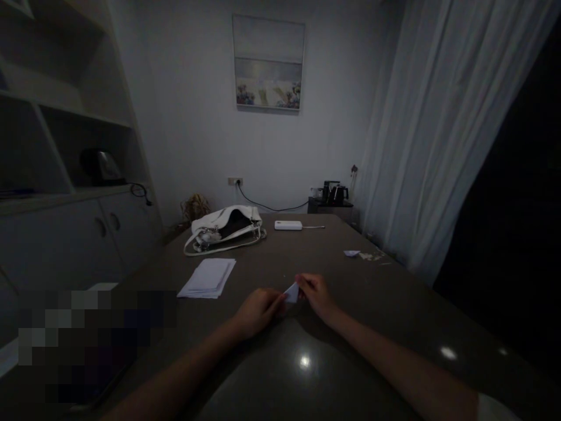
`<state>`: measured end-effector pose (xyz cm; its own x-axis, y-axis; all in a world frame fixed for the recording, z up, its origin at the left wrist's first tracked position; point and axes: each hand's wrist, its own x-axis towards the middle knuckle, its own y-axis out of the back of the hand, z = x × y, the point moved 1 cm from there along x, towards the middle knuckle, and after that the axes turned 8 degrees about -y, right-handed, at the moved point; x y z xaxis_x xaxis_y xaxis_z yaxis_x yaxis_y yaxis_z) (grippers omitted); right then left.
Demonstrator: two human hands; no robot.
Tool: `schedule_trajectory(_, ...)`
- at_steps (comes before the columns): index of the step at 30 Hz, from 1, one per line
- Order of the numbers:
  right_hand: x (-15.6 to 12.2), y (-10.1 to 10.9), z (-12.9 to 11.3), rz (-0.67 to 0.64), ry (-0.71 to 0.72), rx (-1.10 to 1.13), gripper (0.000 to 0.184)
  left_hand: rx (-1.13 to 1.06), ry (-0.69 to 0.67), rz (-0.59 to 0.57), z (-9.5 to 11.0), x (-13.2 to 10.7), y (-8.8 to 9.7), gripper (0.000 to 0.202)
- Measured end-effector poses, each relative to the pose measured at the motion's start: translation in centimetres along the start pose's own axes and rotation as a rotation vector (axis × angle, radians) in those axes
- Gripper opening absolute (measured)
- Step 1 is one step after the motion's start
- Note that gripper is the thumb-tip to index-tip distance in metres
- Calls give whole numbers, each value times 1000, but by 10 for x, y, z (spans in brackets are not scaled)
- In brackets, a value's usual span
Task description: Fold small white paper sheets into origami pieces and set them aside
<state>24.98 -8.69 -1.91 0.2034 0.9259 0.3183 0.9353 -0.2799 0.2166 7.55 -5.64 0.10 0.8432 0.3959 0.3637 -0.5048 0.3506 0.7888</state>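
A small folded white paper piece (291, 292) is held between both hands above the dark table (394, 304). My left hand (258, 311) pinches its left side with fingers closed. My right hand (316, 295) grips its right edge, fingers curled. A stack of white paper sheets (207, 278) lies to the left of my hands. Another small folded paper (351, 253) rests further right on the table, with paper scraps (372, 256) beside it.
A white handbag (225, 229) and a white power bank (288, 225) with a cable lie at the table's far end. Shelving and cabinets (65, 175) stand on the left, a kettle set (333, 193) against the back wall, curtains (438, 146) on the right.
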Motion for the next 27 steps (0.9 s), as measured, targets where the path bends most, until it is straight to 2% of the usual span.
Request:
schedule_trajectory(5,0,1,1,-17,7,-4,49,11,22,1,0,0,0,52)
schedule_trajectory(15,-2,1,-2,46,44,-103,48,18,14,-8,5,1,1,53)
schedule_trajectory(17,-4,1,-6,11,51,-138,47,30,-2,-14,5,1,1,53)
schedule_trajectory(22,-12,-4,-17,-181,159,-276,44,105,-45,-15,2,0,-2,51)
schedule_trajectory(27,-13,-6,-19,-183,186,-307,45,152,-87,0,1,0,-4,48)
